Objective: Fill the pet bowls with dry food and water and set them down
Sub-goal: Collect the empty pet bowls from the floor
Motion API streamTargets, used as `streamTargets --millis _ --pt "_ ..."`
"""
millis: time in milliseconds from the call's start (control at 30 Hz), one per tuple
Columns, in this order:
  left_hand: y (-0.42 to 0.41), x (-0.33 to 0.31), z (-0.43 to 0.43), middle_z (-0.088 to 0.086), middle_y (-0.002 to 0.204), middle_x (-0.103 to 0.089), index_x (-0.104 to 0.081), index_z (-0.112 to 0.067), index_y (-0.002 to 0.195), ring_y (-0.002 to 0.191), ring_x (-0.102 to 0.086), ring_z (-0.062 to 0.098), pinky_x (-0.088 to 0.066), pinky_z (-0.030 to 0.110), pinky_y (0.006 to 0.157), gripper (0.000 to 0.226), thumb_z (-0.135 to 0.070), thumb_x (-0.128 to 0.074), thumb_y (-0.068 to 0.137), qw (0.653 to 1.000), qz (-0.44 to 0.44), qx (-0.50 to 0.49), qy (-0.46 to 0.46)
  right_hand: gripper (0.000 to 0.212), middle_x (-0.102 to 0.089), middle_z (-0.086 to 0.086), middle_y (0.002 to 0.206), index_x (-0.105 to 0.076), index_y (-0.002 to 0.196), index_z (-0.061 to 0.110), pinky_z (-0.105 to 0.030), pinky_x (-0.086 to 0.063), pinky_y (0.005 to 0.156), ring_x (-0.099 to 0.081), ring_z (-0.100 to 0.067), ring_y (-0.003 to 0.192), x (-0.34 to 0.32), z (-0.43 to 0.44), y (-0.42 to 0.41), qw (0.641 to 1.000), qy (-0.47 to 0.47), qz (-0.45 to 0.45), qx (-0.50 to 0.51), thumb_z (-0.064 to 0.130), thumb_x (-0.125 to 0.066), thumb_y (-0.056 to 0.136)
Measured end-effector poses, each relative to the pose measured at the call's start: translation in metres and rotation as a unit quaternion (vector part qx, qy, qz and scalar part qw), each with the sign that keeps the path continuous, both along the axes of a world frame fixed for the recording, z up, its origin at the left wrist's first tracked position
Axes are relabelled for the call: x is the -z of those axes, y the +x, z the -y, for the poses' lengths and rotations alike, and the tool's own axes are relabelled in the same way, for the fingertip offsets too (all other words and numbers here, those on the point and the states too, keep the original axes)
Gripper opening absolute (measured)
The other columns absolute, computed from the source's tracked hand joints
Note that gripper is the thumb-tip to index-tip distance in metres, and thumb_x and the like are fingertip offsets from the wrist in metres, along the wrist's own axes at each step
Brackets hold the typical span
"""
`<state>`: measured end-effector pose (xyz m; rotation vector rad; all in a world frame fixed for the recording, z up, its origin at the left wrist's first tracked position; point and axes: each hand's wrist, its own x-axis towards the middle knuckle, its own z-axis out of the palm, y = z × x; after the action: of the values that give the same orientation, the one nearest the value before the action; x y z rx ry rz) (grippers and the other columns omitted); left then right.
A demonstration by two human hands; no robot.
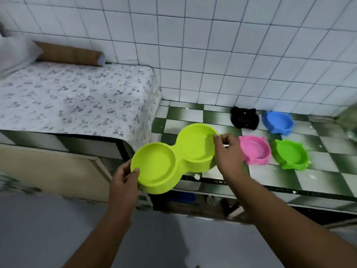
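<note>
A lime-yellow plastic double pet bowl (154, 167), two round wells joined at a narrow waist, is held in both hands at the front of a green-and-white checkered tile counter (270, 180). The left hand (123, 180) grips the near rim of the left well, thumb hooked over the lip and fingers underneath. The right hand (229, 153) pinches the far rim of the right well between thumb and fingers. Both wells show bare plastic. The bowl lies at a slant: its right well is over the counter, while its left well juts past the dark front edge strip (251, 185). Whether it touches the tiles cannot be told.

Just right of the right hand sits a pink plastic cat-eared bowl (254, 149), with a bright green cat-eared bowl (290, 154) beside it. Behind them, near the white tiled wall (231, 55), stand a black cat-eared bowl (244, 118) and a blue cat-eared bowl (278, 122). The four are close together without touching.

Bare checkered tiles lie in front of the pink and green bowls up to the counter edge, and also between the black bowl and a white floral-print cloth (77, 97) covering the raised surface on the left. A brown cardboard roll (69, 53) rests along the wall on that cloth. Below are a beige cabinet door (48, 167) and grey floor (48, 229).
</note>
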<state>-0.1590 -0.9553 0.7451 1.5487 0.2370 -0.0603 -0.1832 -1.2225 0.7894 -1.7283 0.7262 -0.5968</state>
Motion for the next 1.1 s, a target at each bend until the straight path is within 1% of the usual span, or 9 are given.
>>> streamTargets --millis 133,267,400,567,733,867,933,1033,1100 --pt "0.003 0.012 0.062 -0.005 0.114 -0.07 -0.065 -0.036 0.111 0.112 -0.065 0.025 -0.053 0.055 0.099 0.022 -0.016 -0.06 0.103 0.999 -0.033 0.008 0.005 0.019 -0.065 0.003 0.082 -0.061 0.087 0.015 -0.029 -0.045 0.07 -0.058 -0.013 0.076 0.011 0.068 0.025 0.999 -0.022 -0.031 -0.012 0.032 -0.059 0.096" --pt "0.021 0.028 0.106 0.0 0.115 -0.069 -0.064 -0.031 0.107 0.114 -0.064 0.027 -0.052 0.054 0.102 0.017 -0.015 -0.061 0.101 0.998 -0.065 0.009 0.017 0.022 -0.068 0.001 0.087 -0.064 0.091 0.015 -0.035 -0.049 0.077 -0.061 -0.018 0.082 0.026 0.113 0.056 0.995 -0.06 -0.078 -0.033 0.036 -0.058 0.096" --pt "0.042 0.045 0.136 0.012 0.117 -0.067 -0.061 -0.01 0.116 0.11 -0.064 0.029 -0.053 0.039 0.09 0.014 -0.007 -0.056 0.103 0.994 -0.102 0.042 -0.001 0.025 -0.064 -0.001 0.085 -0.06 0.097 0.012 -0.035 -0.047 0.073 -0.059 -0.02 0.08 0.038 0.152 0.083 0.986 -0.105 -0.118 -0.044 0.037 -0.059 0.096" --pt "0.06 0.061 0.172 0.014 0.122 -0.067 -0.062 -0.011 0.119 0.109 -0.066 0.03 -0.055 0.042 0.089 0.019 -0.005 -0.059 0.101 0.987 -0.149 0.052 -0.016 0.024 -0.06 -0.002 0.08 -0.064 0.098 0.012 -0.03 -0.04 0.07 -0.056 -0.023 0.081 0.052 0.191 0.115 0.973 -0.16 -0.155 -0.067 0.035 -0.06 0.096" --pt "0.053 0.055 0.209 0.007 0.118 -0.069 -0.062 -0.013 0.127 0.105 -0.067 0.026 -0.059 0.036 0.075 0.027 -0.005 -0.061 0.101 0.977 -0.2 0.037 -0.06 0.038 -0.06 -0.021 0.103 -0.07 0.116 0.012 -0.038 -0.037 0.094 -0.052 -0.035 0.107 0.063 0.225 0.147 0.931 -0.251 -0.217 -0.151 0.041 -0.057 0.097" --pt "0.048 0.062 0.25 0.006 0.106 -0.071 -0.065 -0.011 0.118 0.091 -0.067 0.018 -0.058 0.029 0.066 0.02 -0.003 -0.057 0.102 0.971 -0.229 0.002 -0.072 0.033 -0.053 -0.028 0.112 -0.067 0.117 0.006 -0.039 -0.044 0.095 -0.052 -0.039 0.11 0.072 0.249 0.174 0.908 -0.25 -0.246 -0.23 0.031 -0.056 0.098" --pt "0.042 0.066 0.268 0.004 0.099 -0.075 -0.067 -0.01 0.116 0.087 -0.065 0.017 -0.056 0.029 0.07 0.02 -0.001 -0.056 0.101 0.967 -0.242 -0.014 -0.084 0.032 -0.053 -0.03 0.117 -0.065 0.119 0.004 -0.043 -0.045 0.097 -0.052 -0.041 0.111 0.074 0.256 0.182 0.894 -0.252 -0.266 -0.257 0.025 -0.056 0.097" --pt "0.039 0.071 0.298 -0.01 0.07 -0.074 -0.07 -0.013 0.097 0.076 -0.058 0.016 -0.048 0.03 0.072 0.021 0.0 -0.054 0.102 0.965 -0.248 -0.007 -0.089 0.038 -0.055 -0.029 0.121 -0.062 0.127 0.004 -0.044 -0.047 0.097 -0.056 -0.043 0.112 0.077 0.27 0.195 0.88 -0.255 -0.272 -0.294 0.021 -0.058 0.093" --pt "0.042 0.076 0.312 -0.011 0.065 -0.071 -0.074 -0.016 0.086 0.077 -0.055 0.019 -0.045 0.033 0.076 0.023 -0.004 -0.058 0.099 0.963 -0.258 -0.006 -0.078 0.043 -0.054 -0.028 0.126 -0.059 0.132 0.005 -0.042 -0.045 0.1 -0.054 -0.043 0.115 0.082 0.277 0.202 0.87 -0.263 -0.281 -0.31 0.02 -0.06 0.093"
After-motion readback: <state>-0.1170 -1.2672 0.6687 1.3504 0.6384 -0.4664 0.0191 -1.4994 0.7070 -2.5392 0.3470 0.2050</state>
